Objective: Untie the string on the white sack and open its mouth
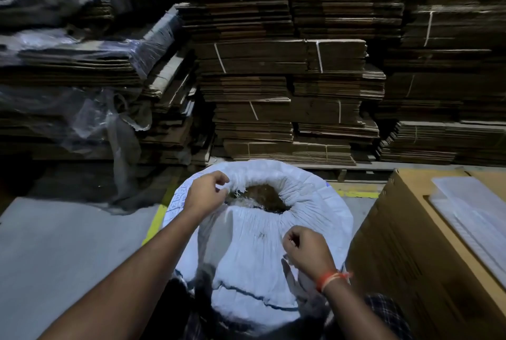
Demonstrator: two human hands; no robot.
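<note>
Two hands worked at the white sack [254, 235], which stood on the grey floor [68, 243] in the lower middle of the view, close against the person. At far left, plastic-wrapped bundles [68, 46] were stacked beside the tied stacks of flattened cardboard [279, 87] along the back. The left hand [204, 194] pinched the gathered rim of the sack at the left edge of its mouth [262, 198], where frayed white strands showed. The mouth was partly open, with brownish contents visible inside. The right hand [305, 250], with an orange thread [332, 279] on its wrist, had its fingers curled, gripping the sack's cloth nearer the person. A cardboard box [427, 243] stood just right of the sack.
</note>
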